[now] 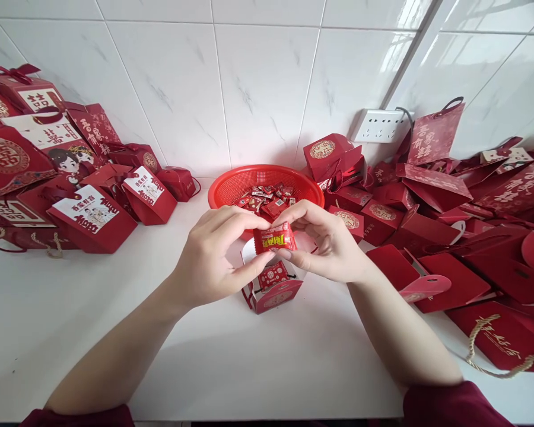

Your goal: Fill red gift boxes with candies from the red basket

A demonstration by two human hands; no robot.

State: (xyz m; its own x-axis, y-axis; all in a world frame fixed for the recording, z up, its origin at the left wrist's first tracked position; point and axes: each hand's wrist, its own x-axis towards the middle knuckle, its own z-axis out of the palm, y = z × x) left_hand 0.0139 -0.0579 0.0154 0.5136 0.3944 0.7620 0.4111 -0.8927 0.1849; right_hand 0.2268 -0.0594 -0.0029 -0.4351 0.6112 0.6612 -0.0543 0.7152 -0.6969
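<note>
Between my two hands is a small red wrapped candy (273, 238) with yellow lettering. My left hand (216, 255) pinches its left side with thumb and fingers, while my right hand (327, 240) pinches its right side. Just below the candy, an open red gift box (279, 298) with a white inside stands on the table. Another red wrapped candy (273, 276) with white patterns lies in the box. Behind my hands is a red plastic basket (231, 182) holding several wrapped candies (273, 201), its front partly covered by my hands.
Red gift boxes (93, 216) are stacked on the left of the white table (267, 367). More red boxes and bags (449, 237) are heaped on the right, one with a rope handle (507, 373). A white power strip (380, 126) is on the tiled wall (262, 89).
</note>
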